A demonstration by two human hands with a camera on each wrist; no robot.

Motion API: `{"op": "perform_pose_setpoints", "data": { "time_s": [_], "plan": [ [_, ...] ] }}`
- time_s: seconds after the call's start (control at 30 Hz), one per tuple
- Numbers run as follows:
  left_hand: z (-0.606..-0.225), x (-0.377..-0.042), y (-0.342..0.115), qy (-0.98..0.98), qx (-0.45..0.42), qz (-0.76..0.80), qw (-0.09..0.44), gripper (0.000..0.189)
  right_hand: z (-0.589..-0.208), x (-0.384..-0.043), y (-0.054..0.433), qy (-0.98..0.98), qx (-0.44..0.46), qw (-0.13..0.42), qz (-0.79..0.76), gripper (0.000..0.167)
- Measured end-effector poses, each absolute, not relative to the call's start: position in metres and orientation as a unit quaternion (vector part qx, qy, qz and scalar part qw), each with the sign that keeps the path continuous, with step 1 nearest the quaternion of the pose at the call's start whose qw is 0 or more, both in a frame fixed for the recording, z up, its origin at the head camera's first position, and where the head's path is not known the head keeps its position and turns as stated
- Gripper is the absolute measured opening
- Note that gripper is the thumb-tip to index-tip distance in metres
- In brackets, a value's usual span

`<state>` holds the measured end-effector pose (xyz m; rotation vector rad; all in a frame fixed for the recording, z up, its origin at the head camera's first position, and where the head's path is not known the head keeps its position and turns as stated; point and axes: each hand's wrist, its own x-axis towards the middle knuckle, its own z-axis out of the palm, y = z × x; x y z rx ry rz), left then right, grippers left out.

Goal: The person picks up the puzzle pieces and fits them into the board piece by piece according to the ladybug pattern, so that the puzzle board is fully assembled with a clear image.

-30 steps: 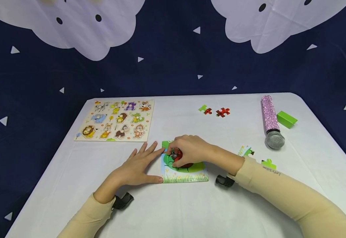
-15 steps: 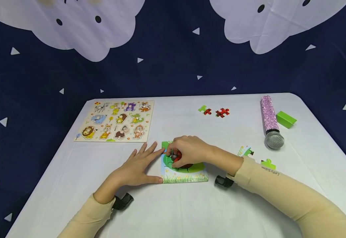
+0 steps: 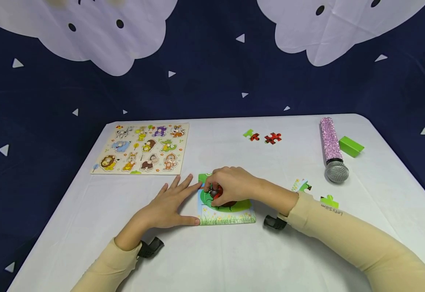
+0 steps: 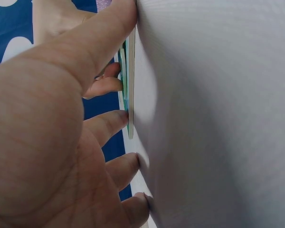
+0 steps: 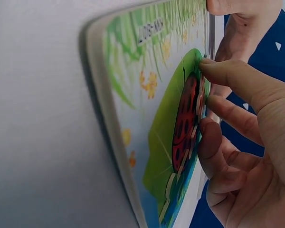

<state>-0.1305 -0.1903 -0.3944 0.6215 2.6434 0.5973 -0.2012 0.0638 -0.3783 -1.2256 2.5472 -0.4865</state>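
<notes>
A ladybug jigsaw board (image 3: 227, 219) lies flat on the white table in the head view. My left hand (image 3: 165, 207) is spread beside it, its thumb and index fingertip touching the board's left edge. Over the board's upper part, my right hand (image 3: 234, 184) pinches a green jigsaw piece (image 3: 206, 197) on the ladybug's left side. The right wrist view has the thumb and fingertips (image 5: 213, 71) at the board's surface, near the red ladybug picture (image 5: 183, 123). My right hand hides part of the picture and of the held piece.
Loose jigsaw pieces lie behind the board, among them a red one (image 3: 272, 138), and to its right, including a green one (image 3: 330, 201). An animal puzzle board (image 3: 139, 156) sits back left. A pink glitter microphone (image 3: 331, 142) and a green block (image 3: 351, 146) are at the right.
</notes>
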Motion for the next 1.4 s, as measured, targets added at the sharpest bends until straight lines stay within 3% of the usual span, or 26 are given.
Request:
{"op": "perform_pose_setpoints", "data": {
  "time_s": [0.53, 1.13, 1.4],
  "plan": [
    [-0.393, -0.13, -0.19, 0.936, 0.222, 0.207, 0.177, 0.101, -0.377, -0.201, 0.063, 0.881, -0.422, 0.139, -0.163, 0.028],
    [-0.392, -0.13, -0.19, 0.936, 0.218, 0.209, 0.182, 0.101, -0.376, -0.201, 0.067, 0.884, -0.417, 0.128, -0.166, 0.037],
    [-0.391, -0.13, -0.189, 0.935, 0.22, 0.211, 0.181, 0.101, -0.363, -0.207, 0.079, 0.887, -0.399, 0.122, -0.197, 0.029]
  ]
}}
